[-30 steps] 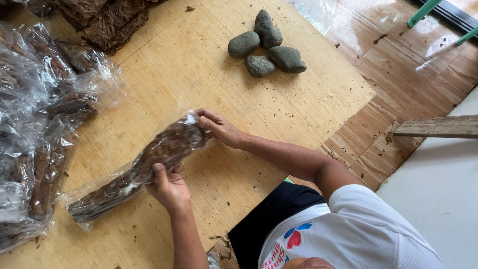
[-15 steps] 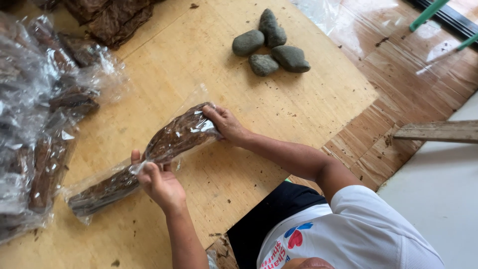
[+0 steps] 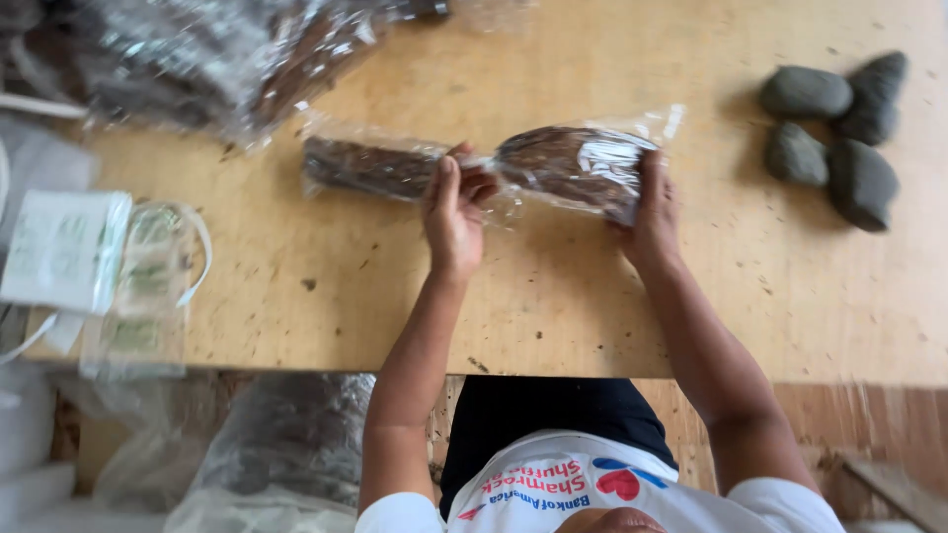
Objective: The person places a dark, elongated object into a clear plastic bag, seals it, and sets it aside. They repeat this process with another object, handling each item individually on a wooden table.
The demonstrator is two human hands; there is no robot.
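Observation:
A long clear plastic bag of dark brown leaves [image 3: 553, 163] lies across the plywood board [image 3: 553, 296] in front of me. My left hand [image 3: 454, 212] pinches the bag at its middle, where the plastic is squeezed thin. My right hand [image 3: 652, 212] grips the bag's thicker right end, fingers curled over the bundle. The bag's left part [image 3: 370, 168] rests flat on the board.
A heap of similar filled plastic bags [image 3: 197, 59] lies at the far left. Several grey stones [image 3: 834, 128] sit at the right. White packets with cords [image 3: 99, 266] lie at the board's left edge. More plastic bags [image 3: 276, 444] lie below it.
The view has swung round, so the bag now lies level across the board. My left hand has slid from the bag's lower part to its middle and squeezes it.

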